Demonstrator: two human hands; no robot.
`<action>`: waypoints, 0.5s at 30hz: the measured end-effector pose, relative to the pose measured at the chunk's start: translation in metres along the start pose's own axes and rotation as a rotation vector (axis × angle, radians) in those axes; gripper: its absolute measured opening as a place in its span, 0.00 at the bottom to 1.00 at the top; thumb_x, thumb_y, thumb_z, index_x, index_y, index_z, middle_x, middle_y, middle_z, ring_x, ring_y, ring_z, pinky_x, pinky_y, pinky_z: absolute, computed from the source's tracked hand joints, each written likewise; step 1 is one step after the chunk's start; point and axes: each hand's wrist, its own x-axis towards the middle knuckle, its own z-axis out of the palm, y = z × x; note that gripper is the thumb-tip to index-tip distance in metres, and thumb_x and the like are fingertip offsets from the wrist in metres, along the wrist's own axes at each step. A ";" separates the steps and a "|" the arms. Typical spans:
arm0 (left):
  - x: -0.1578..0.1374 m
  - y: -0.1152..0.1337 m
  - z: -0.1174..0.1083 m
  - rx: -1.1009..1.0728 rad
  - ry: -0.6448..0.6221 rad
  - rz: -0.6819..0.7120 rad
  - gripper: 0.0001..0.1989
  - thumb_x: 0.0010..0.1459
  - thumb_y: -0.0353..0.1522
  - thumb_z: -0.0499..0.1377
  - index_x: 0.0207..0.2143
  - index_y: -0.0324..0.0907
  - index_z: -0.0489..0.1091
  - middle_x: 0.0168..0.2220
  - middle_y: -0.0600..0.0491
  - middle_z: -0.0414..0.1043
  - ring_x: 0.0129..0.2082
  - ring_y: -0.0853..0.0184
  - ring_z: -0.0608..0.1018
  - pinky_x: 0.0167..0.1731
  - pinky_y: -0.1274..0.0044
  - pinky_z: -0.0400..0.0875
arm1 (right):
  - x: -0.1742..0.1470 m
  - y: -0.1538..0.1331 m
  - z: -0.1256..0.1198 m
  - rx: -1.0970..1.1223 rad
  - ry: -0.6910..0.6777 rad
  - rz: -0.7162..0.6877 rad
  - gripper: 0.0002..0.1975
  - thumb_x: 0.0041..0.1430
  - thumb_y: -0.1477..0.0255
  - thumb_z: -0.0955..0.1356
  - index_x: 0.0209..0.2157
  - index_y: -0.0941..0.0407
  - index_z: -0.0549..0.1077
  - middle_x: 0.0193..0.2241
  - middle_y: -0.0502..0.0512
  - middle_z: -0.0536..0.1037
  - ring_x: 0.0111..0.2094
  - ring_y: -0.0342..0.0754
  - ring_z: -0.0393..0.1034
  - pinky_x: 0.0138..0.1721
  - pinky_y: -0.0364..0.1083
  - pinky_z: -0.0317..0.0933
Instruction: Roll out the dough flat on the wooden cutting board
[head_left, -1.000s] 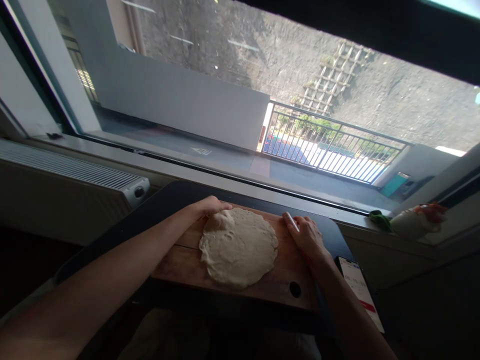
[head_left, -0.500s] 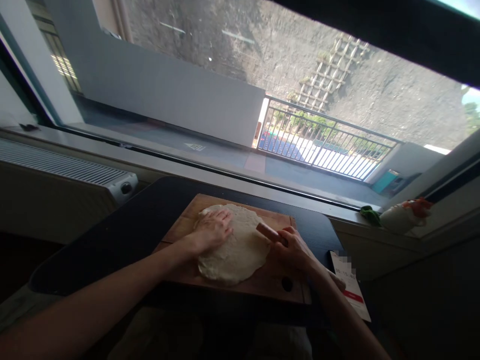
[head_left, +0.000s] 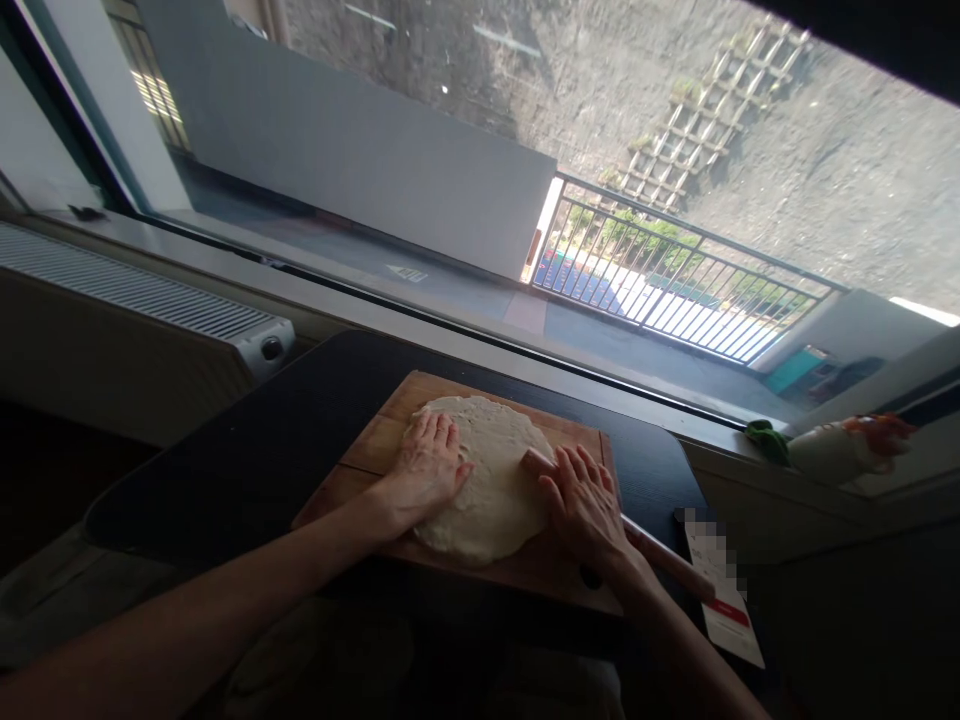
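Observation:
A flat round of pale dough (head_left: 495, 480) lies on a wooden cutting board (head_left: 375, 420). My left hand (head_left: 427, 470) rests on the dough's left side, its fingers stretched out and flat. Under my right hand (head_left: 589, 500) is a thin wooden rolling pin (head_left: 667, 560), which runs from the dough's right edge out past the board. The fingers of that hand are extended over the pin and not wrapped round it. My palm hides the pin's middle.
The board sits on a dark table (head_left: 225, 450). At its right edge a phone (head_left: 727, 630) lies partly under the pin's end. Beyond are a window sill (head_left: 465, 345), a radiator (head_left: 247, 330) on the left, and a white pot (head_left: 832, 450) on the right.
My right hand has loosened from a closed grip on the rolling pin to flat, outstretched fingers over it. My left hand stays on the dough. The view has shifted slightly.

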 end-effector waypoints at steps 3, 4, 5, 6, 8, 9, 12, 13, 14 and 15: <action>0.011 0.003 -0.017 0.028 -0.119 0.007 0.27 0.58 0.41 0.49 0.48 0.25 0.70 0.48 0.29 0.70 0.51 0.45 0.69 0.57 0.57 0.47 | 0.025 0.009 -0.005 0.021 -0.051 0.180 0.27 0.66 0.55 0.49 0.56 0.53 0.63 0.61 0.58 0.58 0.63 0.56 0.45 0.59 0.58 0.42; 0.017 0.004 -0.024 0.035 -0.163 0.016 0.26 0.58 0.42 0.50 0.43 0.27 0.73 0.43 0.31 0.73 0.47 0.45 0.72 0.57 0.56 0.47 | 0.033 0.012 -0.008 0.033 -0.092 0.227 0.27 0.66 0.56 0.49 0.55 0.54 0.65 0.61 0.59 0.58 0.62 0.56 0.47 0.58 0.59 0.44; 0.022 0.005 -0.030 0.042 -0.201 0.022 0.24 0.57 0.43 0.51 0.39 0.30 0.75 0.39 0.33 0.75 0.44 0.47 0.74 0.56 0.55 0.48 | 0.037 0.014 -0.010 0.038 -0.115 0.240 0.26 0.66 0.57 0.49 0.54 0.54 0.66 0.61 0.60 0.58 0.62 0.56 0.47 0.57 0.58 0.45; 0.028 0.006 -0.035 0.050 -0.237 0.025 0.24 0.57 0.44 0.51 0.36 0.32 0.76 0.36 0.35 0.76 0.41 0.48 0.75 0.56 0.55 0.48 | 0.036 0.014 -0.011 0.034 -0.118 0.214 0.26 0.67 0.58 0.49 0.54 0.54 0.65 0.61 0.60 0.57 0.62 0.56 0.46 0.58 0.57 0.44; 0.037 0.007 -0.043 0.053 -0.293 0.022 0.27 0.56 0.48 0.51 0.33 0.34 0.76 0.34 0.37 0.77 0.40 0.50 0.76 0.55 0.54 0.47 | 0.020 0.007 -0.008 0.011 -0.082 0.080 0.27 0.67 0.58 0.50 0.58 0.55 0.61 0.63 0.58 0.55 0.64 0.54 0.42 0.60 0.55 0.41; 0.040 0.008 -0.045 0.046 -0.324 0.020 0.29 0.56 0.51 0.49 0.34 0.33 0.76 0.35 0.38 0.77 0.40 0.50 0.76 0.55 0.54 0.47 | 0.009 0.001 -0.006 -0.003 -0.053 0.004 0.28 0.66 0.57 0.50 0.60 0.55 0.58 0.63 0.57 0.54 0.65 0.53 0.39 0.61 0.54 0.38; 0.043 0.010 -0.046 0.019 -0.397 0.020 0.35 0.54 0.55 0.49 0.35 0.31 0.75 0.36 0.36 0.76 0.42 0.48 0.75 0.55 0.53 0.47 | -0.008 -0.010 -0.001 -0.033 0.004 -0.069 0.32 0.65 0.54 0.50 0.63 0.57 0.53 0.63 0.57 0.54 0.65 0.52 0.36 0.63 0.54 0.32; 0.042 0.011 -0.045 0.015 -0.407 0.020 0.35 0.53 0.56 0.50 0.34 0.30 0.75 0.35 0.36 0.76 0.42 0.48 0.75 0.55 0.54 0.47 | -0.004 -0.009 -0.002 -0.041 0.007 -0.036 0.31 0.66 0.54 0.49 0.62 0.57 0.54 0.63 0.57 0.54 0.65 0.53 0.35 0.62 0.55 0.31; 0.041 0.011 -0.043 0.016 -0.415 0.016 0.35 0.53 0.56 0.51 0.35 0.30 0.75 0.35 0.35 0.76 0.41 0.47 0.75 0.55 0.53 0.47 | 0.004 -0.007 -0.004 -0.045 -0.003 0.021 0.31 0.66 0.54 0.49 0.61 0.57 0.57 0.63 0.57 0.54 0.65 0.54 0.36 0.62 0.56 0.31; 0.041 0.011 -0.042 0.016 -0.416 0.012 0.35 0.52 0.55 0.51 0.35 0.30 0.75 0.34 0.35 0.76 0.41 0.47 0.75 0.55 0.52 0.46 | 0.014 -0.003 -0.007 -0.044 -0.021 0.087 0.30 0.66 0.54 0.48 0.60 0.57 0.60 0.63 0.58 0.54 0.65 0.55 0.37 0.62 0.57 0.32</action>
